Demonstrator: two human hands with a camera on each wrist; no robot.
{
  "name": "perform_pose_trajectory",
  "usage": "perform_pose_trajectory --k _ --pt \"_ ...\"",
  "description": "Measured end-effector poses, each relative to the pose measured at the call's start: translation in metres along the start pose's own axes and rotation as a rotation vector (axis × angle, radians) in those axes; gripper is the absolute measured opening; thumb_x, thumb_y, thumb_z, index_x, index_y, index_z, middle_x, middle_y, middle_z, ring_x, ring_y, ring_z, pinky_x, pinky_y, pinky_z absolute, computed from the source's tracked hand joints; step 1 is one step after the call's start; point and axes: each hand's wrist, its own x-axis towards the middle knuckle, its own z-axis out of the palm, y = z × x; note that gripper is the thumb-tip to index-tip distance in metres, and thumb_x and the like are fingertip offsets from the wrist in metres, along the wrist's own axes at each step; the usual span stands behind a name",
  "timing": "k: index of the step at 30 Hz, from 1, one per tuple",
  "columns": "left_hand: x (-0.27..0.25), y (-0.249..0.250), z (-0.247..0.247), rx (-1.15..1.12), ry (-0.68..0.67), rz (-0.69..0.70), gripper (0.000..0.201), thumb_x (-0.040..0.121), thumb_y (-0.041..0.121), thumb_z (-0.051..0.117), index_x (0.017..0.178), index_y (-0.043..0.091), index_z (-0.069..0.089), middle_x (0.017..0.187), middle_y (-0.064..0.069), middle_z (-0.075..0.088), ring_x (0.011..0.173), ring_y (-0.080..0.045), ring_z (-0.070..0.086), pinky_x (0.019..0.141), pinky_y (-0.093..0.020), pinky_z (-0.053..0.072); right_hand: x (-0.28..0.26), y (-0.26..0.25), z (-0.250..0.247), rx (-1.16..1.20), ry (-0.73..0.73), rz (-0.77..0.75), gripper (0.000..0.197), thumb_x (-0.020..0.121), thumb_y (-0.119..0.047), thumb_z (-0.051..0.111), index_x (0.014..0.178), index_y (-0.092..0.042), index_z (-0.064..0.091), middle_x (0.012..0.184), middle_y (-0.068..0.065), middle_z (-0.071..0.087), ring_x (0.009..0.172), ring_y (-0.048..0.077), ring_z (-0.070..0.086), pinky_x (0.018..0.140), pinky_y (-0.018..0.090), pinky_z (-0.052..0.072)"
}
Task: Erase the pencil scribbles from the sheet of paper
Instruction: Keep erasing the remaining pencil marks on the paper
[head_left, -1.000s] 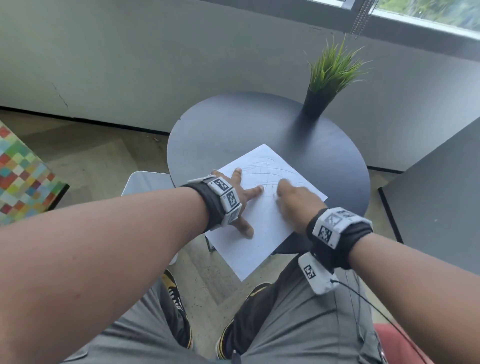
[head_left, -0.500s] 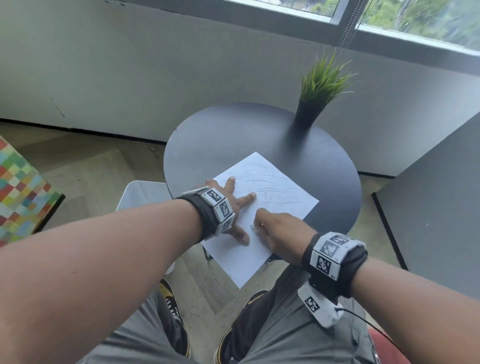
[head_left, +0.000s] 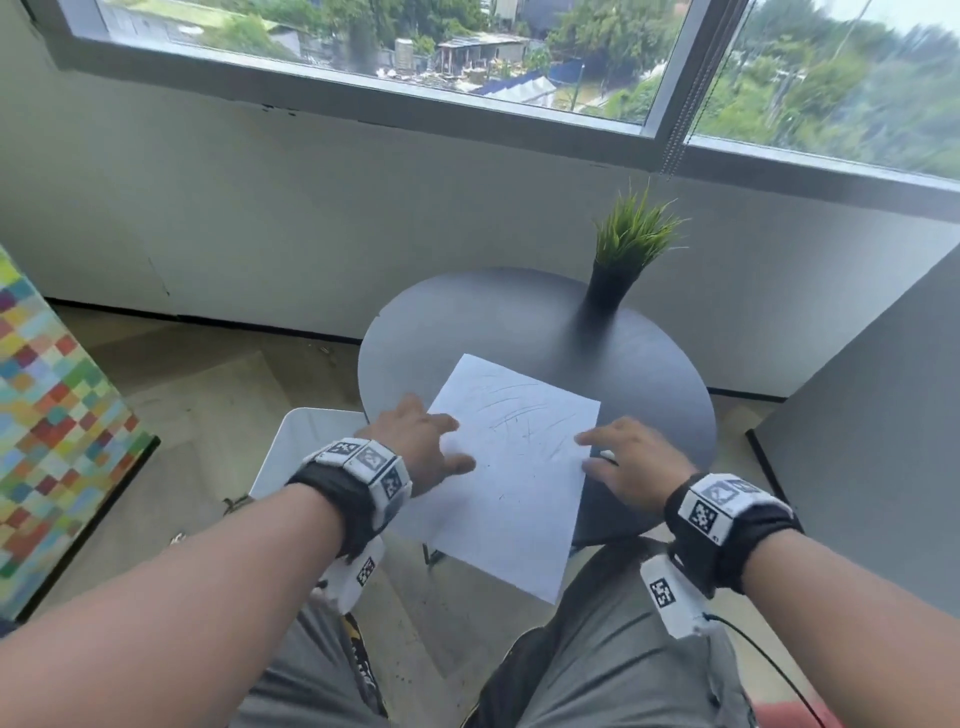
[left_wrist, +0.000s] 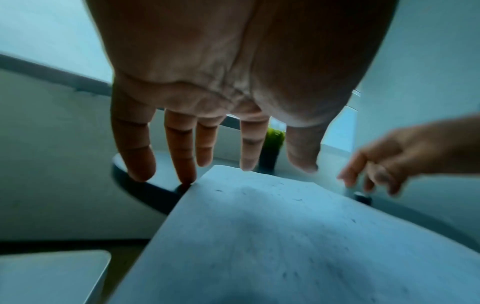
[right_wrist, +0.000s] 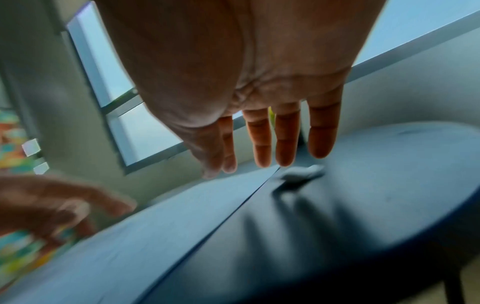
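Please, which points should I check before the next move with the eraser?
1. Eraser in right hand: not ok; it lies on the table by the open fingers.
2. Left hand on paper: cannot tell; fingers are at its left edge.
3. Scribbles gone: not ok; lines show.
4. Paper fully on table: not ok; near end overhangs.
5. Plant clear of paper: ok.

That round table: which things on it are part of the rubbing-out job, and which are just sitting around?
Part of the job:
sheet of paper with pencil scribbles
small white eraser beside the paper
left hand
right hand

Just sitting around:
potted plant
table itself
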Motion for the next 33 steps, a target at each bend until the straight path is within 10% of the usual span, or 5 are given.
perform_pose_trajectory --k 6,13,19,24,33 --pt "-0.001 -0.047 0.003 -0.656 0.034 -0.300 0.041 0.085 0.054 0.066 0.087 0.015 0.053 0.094 -0.009 0.065 0.083 -0.030 0.067 0.076 -0.043 0.059 -0.021 -0.042 0.028 -0.278 -0.075 -0.177 0.054 0.088 -0.049 0.045 0.139 -0.050 0.029 0.149 -0.015 0.028 0.136 0.023 0.026 0.106 0.053 0.027" --pt "-0.016 -0.045 0.010 -1.282 -0.113 -0.397 0.034 0.089 0.024 0.074 0.112 0.001 0.064 0.092 -0.013 0.073 0.064 -0.027 0.068 0.052 -0.030 0.055 -0.020 -0.050 0.025 -0.285 -0.141 -0.215 0.055 0.090 -0.035 0.045 0.139 -0.051 0.028 0.153 -0.021 0.022 0.138 0.023 0.025 0.105 0.054 0.031" --pt "0.001 -0.030 -0.019 -1.024 0.101 -0.091 0.018 0.085 0.020 0.073 0.101 0.012 0.072 0.099 -0.010 0.074 0.079 -0.026 0.068 0.071 -0.034 0.058 -0.004 -0.043 0.000 0.039 -0.115 -0.107 0.051 0.090 -0.034 0.058 0.139 -0.034 0.044 0.144 -0.004 0.045 0.129 0.020 0.045 0.107 0.034 0.034" --pt "-0.001 -0.003 -0.068 -1.223 0.240 0.187 0.024 0.096 0.001 0.061 0.081 0.019 0.064 0.064 0.021 0.069 0.063 0.005 0.060 0.063 -0.006 0.042 0.014 -0.033 -0.056 0.413 0.071 0.048 0.067 0.089 -0.028 0.065 0.147 -0.021 0.033 0.124 0.006 0.058 0.108 0.024 0.057 0.088 0.030 0.042" --pt "-0.009 0.009 -0.105 -1.592 0.247 0.345 0.015 0.089 0.021 0.068 0.103 0.015 0.070 0.104 -0.009 0.074 0.086 -0.018 0.074 0.057 -0.026 0.051 0.009 -0.035 -0.124 1.079 0.274 -0.087 0.005 0.086 -0.026 0.070 0.090 -0.023 0.070 0.091 0.001 0.066 0.084 0.021 0.060 0.074 0.035 0.044"
